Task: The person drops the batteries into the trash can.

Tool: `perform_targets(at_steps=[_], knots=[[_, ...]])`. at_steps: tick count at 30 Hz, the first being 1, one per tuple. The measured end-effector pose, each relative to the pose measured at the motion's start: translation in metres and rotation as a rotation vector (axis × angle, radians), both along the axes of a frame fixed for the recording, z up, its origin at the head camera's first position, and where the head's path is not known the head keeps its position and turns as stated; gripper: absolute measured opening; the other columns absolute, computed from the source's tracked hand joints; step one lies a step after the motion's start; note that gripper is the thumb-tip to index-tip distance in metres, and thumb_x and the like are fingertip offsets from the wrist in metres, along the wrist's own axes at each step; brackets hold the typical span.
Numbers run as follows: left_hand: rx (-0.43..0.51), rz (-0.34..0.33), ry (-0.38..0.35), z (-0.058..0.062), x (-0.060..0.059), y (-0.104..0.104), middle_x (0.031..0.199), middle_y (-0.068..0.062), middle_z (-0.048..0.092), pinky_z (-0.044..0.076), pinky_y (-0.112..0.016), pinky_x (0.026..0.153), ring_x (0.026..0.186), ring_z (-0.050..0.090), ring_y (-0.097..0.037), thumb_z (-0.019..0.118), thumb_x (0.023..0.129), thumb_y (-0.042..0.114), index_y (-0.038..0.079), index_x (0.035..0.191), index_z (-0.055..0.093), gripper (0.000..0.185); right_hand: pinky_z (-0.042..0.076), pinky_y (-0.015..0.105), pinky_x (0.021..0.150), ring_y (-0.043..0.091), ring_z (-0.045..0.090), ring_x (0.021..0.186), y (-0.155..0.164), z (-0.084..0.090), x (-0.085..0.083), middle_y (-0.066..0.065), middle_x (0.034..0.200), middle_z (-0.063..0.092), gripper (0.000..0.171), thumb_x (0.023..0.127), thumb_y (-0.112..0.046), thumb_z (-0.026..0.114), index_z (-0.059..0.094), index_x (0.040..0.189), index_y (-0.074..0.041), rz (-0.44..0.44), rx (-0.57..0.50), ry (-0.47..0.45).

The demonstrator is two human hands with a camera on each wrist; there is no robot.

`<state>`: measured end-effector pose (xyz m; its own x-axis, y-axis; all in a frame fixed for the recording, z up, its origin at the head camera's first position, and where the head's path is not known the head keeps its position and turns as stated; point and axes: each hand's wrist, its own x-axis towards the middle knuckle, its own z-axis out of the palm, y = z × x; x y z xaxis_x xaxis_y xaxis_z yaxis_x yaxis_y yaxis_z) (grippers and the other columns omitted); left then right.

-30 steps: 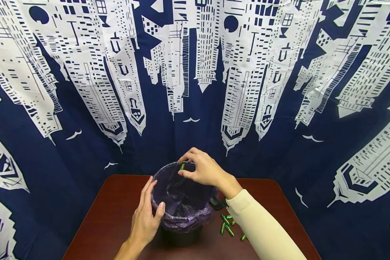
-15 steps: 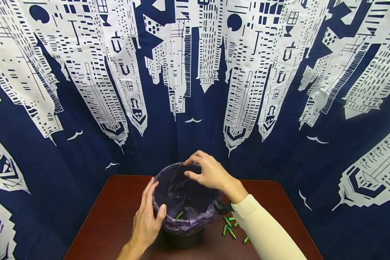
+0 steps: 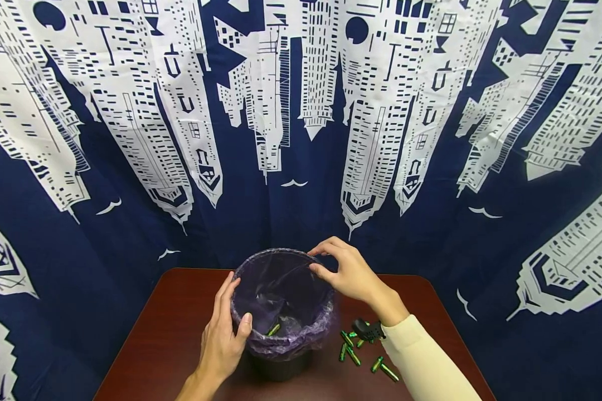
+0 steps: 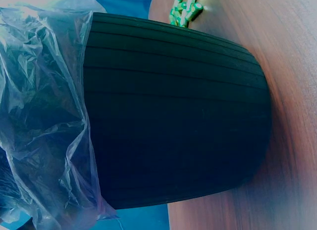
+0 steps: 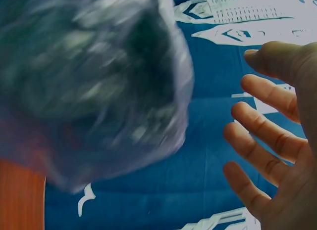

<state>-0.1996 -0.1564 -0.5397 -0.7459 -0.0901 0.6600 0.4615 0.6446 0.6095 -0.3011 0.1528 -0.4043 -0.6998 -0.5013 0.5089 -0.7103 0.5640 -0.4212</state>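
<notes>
dark red tabletop (image 3: 170, 334) bears green batteries (image 3: 353, 356), lying at mixed angles, right of the lined bin (image 3: 281, 367), nearer the right hand (image 3: 351, 273), empty, fingers parted; the left hand (image 3: 221, 340), spread, rests against the bin

You had no word, brand or number that could be read in any of the three views. The nearest thing to lettering before you was on the navy-blue fabric curtain printed with white upside-down skyscrapers (image 3: 291, 223) – dark, angular U-like shapes (image 3: 172, 67) sat in a column on one tower, with similar ones on a matching tower farther right, and a thin T-like stroke (image 3: 107, 45) stood on a neighbouring building. These looked like parts of the drawing and spelled nothing you could make out. On the small green-and-yellow shiny cylinders (image 3: 350, 353), any print was too small to read – even from your left wrist.
</notes>
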Motion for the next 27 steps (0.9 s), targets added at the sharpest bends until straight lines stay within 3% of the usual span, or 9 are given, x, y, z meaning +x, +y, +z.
perform_targets(at_steps=[6,11,14,22,27], knots=[[0.008,0.002,0.013,0.001,-0.002,-0.002,0.188,-0.004,0.044,0.056,-0.039,0.060,0.109,0.082,-0.038,0.070,0.099,0.024,0.014,0.176,0.050,0.080,0.066,0.051,0.104,0.027,0.079,0.118,0.023,-0.013,0.004,0.002,0.129,0.081,0.027,0.102,-0.017,0.090,0.085,0.128,-0.012,-0.023,-0.030,0.052],[0.013,0.004,0.035,0.000,-0.005,-0.002,0.186,-0.010,0.047,0.057,-0.041,0.060,0.117,0.082,-0.043,0.069,0.099,0.025,0.013,0.175,0.051,0.079,0.066,0.051,0.104,0.030,0.081,0.116,0.043,-0.027,0.007,0.000,0.127,0.082,0.029,0.102,-0.016,0.091,0.085,0.130,-0.015,-0.068,-0.058,0.047],[0.016,0.003,0.045,-0.001,-0.005,-0.002,0.187,-0.007,0.046,0.057,-0.042,0.060,0.118,0.082,-0.043,0.069,0.099,0.028,0.013,0.175,0.051,0.079,0.065,0.052,0.103,0.029,0.081,0.114,0.056,-0.038,0.009,0.000,0.127,0.082,0.030,0.102,-0.015,0.090,0.084,0.131,-0.017,-0.102,-0.062,0.039],[0.023,-0.004,0.038,-0.001,-0.003,0.000,0.189,0.000,0.043,0.053,-0.038,0.057,0.112,0.082,-0.040,0.069,0.098,0.028,0.015,0.176,0.050,0.081,0.063,0.049,0.100,0.030,0.078,0.112,0.091,-0.080,0.016,0.007,0.127,0.082,0.031,0.103,-0.013,0.089,0.083,0.133,-0.013,-0.185,-0.034,-0.029],[0.020,0.000,0.034,-0.002,-0.002,0.000,0.188,-0.005,0.045,0.053,-0.038,0.057,0.110,0.081,-0.039,0.069,0.098,0.028,0.014,0.176,0.051,0.081,0.063,0.047,0.099,0.025,0.078,0.109,0.110,-0.111,0.018,0.002,0.127,0.081,0.032,0.103,-0.015,0.089,0.083,0.134,-0.017,-0.233,-0.012,-0.099]])
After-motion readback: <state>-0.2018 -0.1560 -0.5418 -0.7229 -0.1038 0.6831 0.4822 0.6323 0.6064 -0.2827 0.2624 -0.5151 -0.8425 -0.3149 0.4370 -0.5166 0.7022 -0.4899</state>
